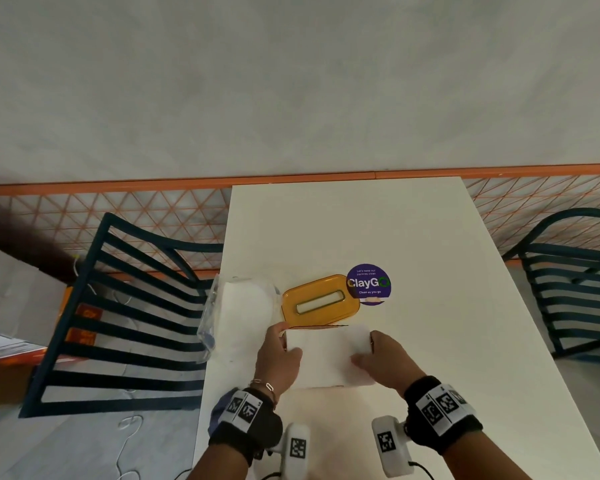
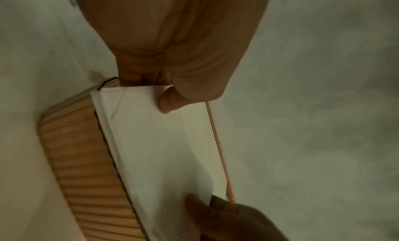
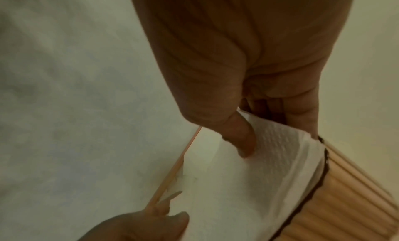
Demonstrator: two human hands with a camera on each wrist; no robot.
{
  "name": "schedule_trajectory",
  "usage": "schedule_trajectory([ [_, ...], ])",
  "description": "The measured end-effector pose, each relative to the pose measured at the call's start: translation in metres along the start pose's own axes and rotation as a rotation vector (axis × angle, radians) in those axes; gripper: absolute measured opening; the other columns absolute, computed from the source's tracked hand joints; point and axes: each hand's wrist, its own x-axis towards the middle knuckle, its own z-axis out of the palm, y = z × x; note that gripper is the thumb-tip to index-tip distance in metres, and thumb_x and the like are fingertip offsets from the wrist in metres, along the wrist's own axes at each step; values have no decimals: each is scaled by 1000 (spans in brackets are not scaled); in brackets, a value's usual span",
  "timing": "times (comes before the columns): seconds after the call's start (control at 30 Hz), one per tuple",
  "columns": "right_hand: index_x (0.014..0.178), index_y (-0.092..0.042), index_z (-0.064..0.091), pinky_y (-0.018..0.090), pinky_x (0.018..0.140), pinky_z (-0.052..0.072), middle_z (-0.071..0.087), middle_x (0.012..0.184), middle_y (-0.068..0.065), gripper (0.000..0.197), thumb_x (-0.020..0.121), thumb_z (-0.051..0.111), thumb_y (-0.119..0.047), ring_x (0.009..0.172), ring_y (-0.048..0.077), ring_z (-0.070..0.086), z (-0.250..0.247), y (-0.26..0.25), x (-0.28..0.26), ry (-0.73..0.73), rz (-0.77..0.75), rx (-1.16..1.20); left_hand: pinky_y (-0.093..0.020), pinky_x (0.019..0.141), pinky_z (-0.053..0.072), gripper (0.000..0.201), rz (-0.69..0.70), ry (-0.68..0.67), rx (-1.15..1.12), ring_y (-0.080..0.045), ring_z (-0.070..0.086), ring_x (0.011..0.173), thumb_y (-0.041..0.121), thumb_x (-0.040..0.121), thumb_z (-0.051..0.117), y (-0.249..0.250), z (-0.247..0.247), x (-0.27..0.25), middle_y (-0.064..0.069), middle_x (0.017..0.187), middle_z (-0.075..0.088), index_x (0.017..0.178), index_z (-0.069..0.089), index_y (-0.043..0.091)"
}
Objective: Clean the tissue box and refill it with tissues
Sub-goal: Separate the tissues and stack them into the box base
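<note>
On the white desk (image 1: 413,237), left to right: a clear tissue pack (image 1: 238,315), the amber lid (image 1: 321,299) lying off, a purple sticker (image 1: 368,285). Nearest the person, the ribbed tissue box (image 2: 86,168) takes a tissue stack (image 1: 329,355). Risk, as I judge it: uneven pressing could crumple or snag sheets on the rim. The left hand (image 1: 279,358) pinches the stack's left end, fingers curled; the right hand (image 1: 385,362) pinches the right end.

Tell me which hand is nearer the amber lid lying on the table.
Left. The left hand holds the tissue stack's end just below the amber lid; the right hand holds the opposite end, farther to the right of it.
</note>
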Motion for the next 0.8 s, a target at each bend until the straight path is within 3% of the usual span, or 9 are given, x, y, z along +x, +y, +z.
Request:
schedule_trajectory([
  [0.07, 115, -10, 58, 27, 80, 41, 58, 105, 0, 26, 94, 60, -27, 96, 19, 54, 2, 0, 1, 43, 5, -74, -39, 112, 45, 64, 35, 21, 38, -30, 45, 144, 1, 96, 60, 2, 1, -1, -14, 156, 46, 153, 37, 19],
  [0.17, 111, -8, 62, 26, 78, 39, 63, 107, 5, 24, 93, 61, -24, 92, 19, 52, 2, 0, 2, 84, -15, -146, -35, 109, 47, 64, 86, 48, 116, -30, 50, 141, 1, 98, 61, 4, 3, -2, -18, 153, 50, 153, 35, 18],
  [0.3, 110, -8, 65, 25, 74, 46, 68, 108, 7, 25, 89, 66, -20, 90, 21, 60, 3, -5, 0, 131, -6, -178, -37, 108, 49, 67, 152, 76, 218, -28, 57, 134, 1, 96, 64, 4, 5, -2, -16, 146, 57, 152, 34, 21],
  [0.4, 110, -9, 67, 26, 75, 53, 70, 108, 7, 26, 86, 67, -20, 94, 24, 67, 5, -11, -1, 171, 16, -238, -37, 109, 49, 71, 192, 89, 302, -27, 57, 135, 3, 94, 68, 3, 5, -2, -15, 146, 58, 152, 32, 21],
  [0.53, 114, -12, 63, 25, 78, 54, 69, 110, 6, 35, 83, 74, -24, 95, 22, 68, 2, -18, -8, 230, -6, -383, -35, 107, 52, 75, 254, 119, 400, -24, 57, 134, 14, 90, 76, 2, 3, -4, -9, 148, 55, 152, 34, 22],
  [0.63, 117, -16, 57, 23, 77, 51, 67, 110, 2, 43, 81, 80, -25, 96, 19, 67, -5, -17, -15, 281, -108, -454, -27, 97, 55, 67, 342, 157, 537, -16, 60, 125, 28, 86, 79, -4, -3, -4, 2, 141, 54, 145, 45, 25],
  [0.7, 121, -22, 59, 21, 81, 51, 65, 117, -2, 49, 79, 83, -23, 99, 15, 65, -8, -15, -17, 251, -221, -471, -23, 92, 54, 57, 399, 115, 619, -12, 58, 119, 33, 85, 80, -6, -8, -3, 8, 135, 54, 136, 55, 29],
  [0.8, 133, -26, 60, 25, 98, 50, 54, 140, -6, 58, 80, 83, -20, 121, 16, 56, -6, -14, -20, 98, -370, -544, -25, 107, 46, 56, 465, -57, 739, -11, 51, 131, 39, 84, 80, -13, -10, 0, 11, 144, 52, 136, 59, 32],
])
